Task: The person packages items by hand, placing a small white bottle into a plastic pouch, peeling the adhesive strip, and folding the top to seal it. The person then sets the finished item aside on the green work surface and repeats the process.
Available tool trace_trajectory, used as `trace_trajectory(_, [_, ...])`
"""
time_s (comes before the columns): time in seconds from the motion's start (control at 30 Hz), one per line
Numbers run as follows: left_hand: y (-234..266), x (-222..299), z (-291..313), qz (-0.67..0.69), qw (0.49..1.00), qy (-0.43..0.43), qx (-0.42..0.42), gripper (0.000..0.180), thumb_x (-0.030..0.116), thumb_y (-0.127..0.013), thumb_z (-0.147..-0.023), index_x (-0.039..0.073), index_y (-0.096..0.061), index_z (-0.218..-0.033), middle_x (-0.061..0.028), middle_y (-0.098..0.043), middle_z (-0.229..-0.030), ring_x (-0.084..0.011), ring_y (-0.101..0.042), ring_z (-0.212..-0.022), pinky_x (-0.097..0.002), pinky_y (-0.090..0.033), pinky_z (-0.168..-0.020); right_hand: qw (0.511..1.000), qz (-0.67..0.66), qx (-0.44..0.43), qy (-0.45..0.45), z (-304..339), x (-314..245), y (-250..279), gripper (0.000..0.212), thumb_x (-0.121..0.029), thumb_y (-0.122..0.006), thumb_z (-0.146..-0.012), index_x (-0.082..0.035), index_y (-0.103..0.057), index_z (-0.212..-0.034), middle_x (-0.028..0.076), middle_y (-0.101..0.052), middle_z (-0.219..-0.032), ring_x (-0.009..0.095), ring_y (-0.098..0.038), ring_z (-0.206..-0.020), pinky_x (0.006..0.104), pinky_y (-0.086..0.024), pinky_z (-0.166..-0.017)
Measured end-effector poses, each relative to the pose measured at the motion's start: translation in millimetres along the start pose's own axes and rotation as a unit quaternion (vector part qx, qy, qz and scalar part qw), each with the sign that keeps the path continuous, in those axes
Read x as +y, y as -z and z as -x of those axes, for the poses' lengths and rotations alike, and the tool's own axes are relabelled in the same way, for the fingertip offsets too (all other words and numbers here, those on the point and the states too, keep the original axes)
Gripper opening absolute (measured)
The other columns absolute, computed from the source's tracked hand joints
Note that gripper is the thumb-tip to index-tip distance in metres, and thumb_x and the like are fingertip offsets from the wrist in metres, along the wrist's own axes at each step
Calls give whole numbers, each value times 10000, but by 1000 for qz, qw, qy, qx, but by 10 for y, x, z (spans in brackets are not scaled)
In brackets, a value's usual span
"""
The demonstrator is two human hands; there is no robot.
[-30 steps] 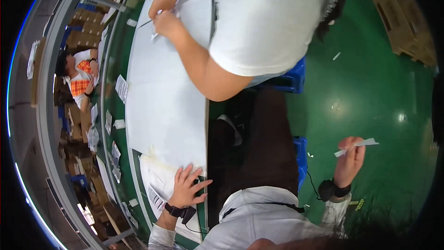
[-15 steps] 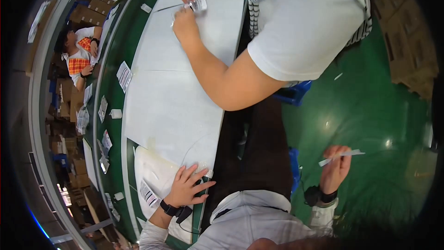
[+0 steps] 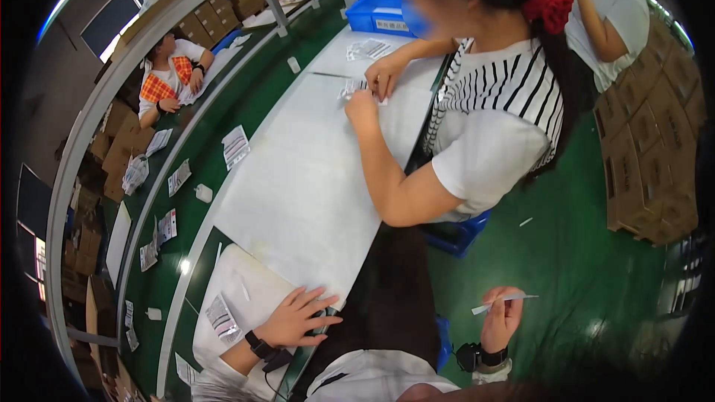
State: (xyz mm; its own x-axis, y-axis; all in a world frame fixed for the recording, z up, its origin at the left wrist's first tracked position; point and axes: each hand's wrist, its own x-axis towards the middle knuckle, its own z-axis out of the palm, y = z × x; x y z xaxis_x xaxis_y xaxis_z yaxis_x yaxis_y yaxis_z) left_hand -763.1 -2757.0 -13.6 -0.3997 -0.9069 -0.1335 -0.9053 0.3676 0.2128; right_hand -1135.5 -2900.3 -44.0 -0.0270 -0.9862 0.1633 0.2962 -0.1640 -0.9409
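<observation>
My left hand (image 3: 299,318) lies palm down with its fingers spread at the near edge of the white tabletop (image 3: 298,201). Beside it, to the left, is a printed pouch (image 3: 223,318). Over the green floor on the right, my right hand (image 3: 500,327) pinches a thin white strip of paper or film (image 3: 523,297). Both wrists wear black bands. Farther along the table, a co-worker in a striped top bends over a small printed pouch (image 3: 350,90), both hands on it.
A blue bin (image 3: 376,13) stands at the table's far end. Several pouches, one of them a printed pouch (image 3: 236,147), lie on the green belt (image 3: 195,216) to the left. Stacked cartons (image 3: 652,164) fill the right side. Other people are across the belt and behind.
My view has tilted upward, bringing the co-worker's head, the blue bin and another person into sight. My left hand stays on the table; my right still holds the strip.
</observation>
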Motion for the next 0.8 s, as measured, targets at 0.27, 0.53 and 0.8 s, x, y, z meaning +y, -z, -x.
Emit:
trace_trajectory(0.27, [126, -145, -208, -9, 1000, 2, -9, 439, 414, -684, -787, 360, -675, -1223, -18, -472, -1486, -299, -367, -1403, -501, -201, -1168, 998, -36, -57, -3, -161, 180, 86, 72, -103, -513, -1000, -61, -456, -987, 60, -479, -859, 152, -427, -783, 312, -374, -724])
trace_trajectory(0.53, [-39, -143, -66, -39, 999, 0, -15, 418, 473, -670, -768, 384, -705, -1174, 2, -473, -1487, -286, -374, -1404, -498, -151, -1189, 999, -8, -14, -48, -201, 386, 353, 93, -119, -522, -998, -69, -447, -971, 43, -460, -844, 149, -399, -783, 313, -350, -735])
trace_trajectory(0.8, [42, -159, -143, -29, 999, 19, -21, 430, 476, -641, -798, 417, -672, -1223, 59, -491, -1470, -223, -384, -1401, -469, -163, -1192, 1000, -3, 7, -14, -543, 489, 255, 95, -125, -512, -994, -62, -442, -978, 63, -493, -842, 164, -430, -770, 317, -360, -697])
